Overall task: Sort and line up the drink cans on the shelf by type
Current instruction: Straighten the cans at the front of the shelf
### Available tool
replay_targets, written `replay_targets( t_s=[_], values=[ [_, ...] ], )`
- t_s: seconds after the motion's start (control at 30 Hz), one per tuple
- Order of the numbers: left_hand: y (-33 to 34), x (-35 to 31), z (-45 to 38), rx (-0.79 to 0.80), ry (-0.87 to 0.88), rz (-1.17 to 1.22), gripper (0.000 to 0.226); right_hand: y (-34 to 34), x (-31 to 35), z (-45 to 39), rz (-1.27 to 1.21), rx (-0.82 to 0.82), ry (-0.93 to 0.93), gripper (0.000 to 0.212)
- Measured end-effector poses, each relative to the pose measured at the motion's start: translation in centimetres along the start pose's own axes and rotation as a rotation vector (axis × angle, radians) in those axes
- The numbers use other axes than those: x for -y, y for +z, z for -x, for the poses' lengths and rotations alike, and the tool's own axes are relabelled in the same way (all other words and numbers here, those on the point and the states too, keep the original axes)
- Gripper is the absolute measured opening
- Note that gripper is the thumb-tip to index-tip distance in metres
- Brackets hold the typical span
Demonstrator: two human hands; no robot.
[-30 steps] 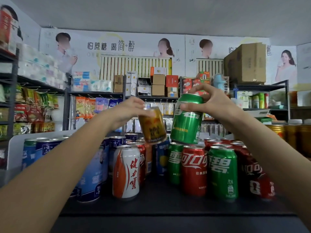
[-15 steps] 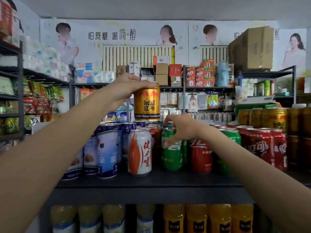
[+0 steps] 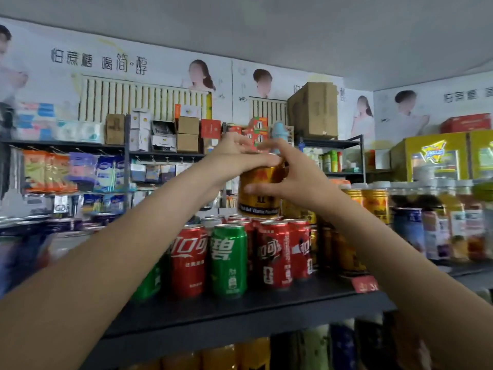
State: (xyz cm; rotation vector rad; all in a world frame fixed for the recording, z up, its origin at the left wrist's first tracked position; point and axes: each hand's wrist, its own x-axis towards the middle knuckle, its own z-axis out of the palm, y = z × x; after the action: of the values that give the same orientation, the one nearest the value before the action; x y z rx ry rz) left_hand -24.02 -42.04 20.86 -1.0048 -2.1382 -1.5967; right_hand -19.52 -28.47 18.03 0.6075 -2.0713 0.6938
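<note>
gold can [image 3: 260, 194] now held by both my hands, left hand [image 3: 234, 156] gripping top, right hand [image 3: 290, 180] newly curled round side | passing rightward toward gold row [image 3: 373, 200]

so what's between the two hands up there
In the head view, a gold can, held above the red cans, sits between the left hand and right hand.

Soft, even indoor light fills the shop, with no hard shadows and no single lamp in view. Motion blur smears the whole picture, worst at the left edge, where the blue cans [image 3: 24, 249] dissolve into streaks. The red cans [image 3: 188, 259] mid-shelf stay fairly readable. Wide-angle bending curves the shelf [image 3: 240, 313] and wall posters [image 3: 120, 68]. Below the shelf's front edge it turns dim.
</note>
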Motion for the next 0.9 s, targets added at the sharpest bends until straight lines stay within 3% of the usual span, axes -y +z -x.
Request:
replay_targets(
  t_s=[0.13,0.3,0.4,0.6,0.8,0.9],
  values=[
    [5.7,0.3,-1.5,0.232,0.032,-0.192,0.059,-5.6,-5.0,3.1,0.239,0.019,0.081,0.056],
    [10.3,4.1,-2.5,0.393,0.027,-0.907,0.045,-5.9,-11.0,6.7,0.37,0.162,0.168,0.063],
    [11.9,5.1,-2.5,0.352,0.067,-1.096,0.029,-4.0,-13.3,8.0,0.426,0.213,0.142,0.066],
    [11.9,6.1,-2.8,0.119,0.19,-1.121,0.014,-2.6,-15.1,9.0,0.632,0.223,0.003,0.078],
    [12.4,7.3,-2.9,0.034,0.199,-1.095,0.01,-2.8,-14.8,8.3,0.946,0.298,-0.084,0.069],
    [11.8,7.0,-2.2,0.041,0.196,-1.052,0.018,-2.9,-14.2,7.6,0.861,0.266,-0.071,0.071]
  ],
)
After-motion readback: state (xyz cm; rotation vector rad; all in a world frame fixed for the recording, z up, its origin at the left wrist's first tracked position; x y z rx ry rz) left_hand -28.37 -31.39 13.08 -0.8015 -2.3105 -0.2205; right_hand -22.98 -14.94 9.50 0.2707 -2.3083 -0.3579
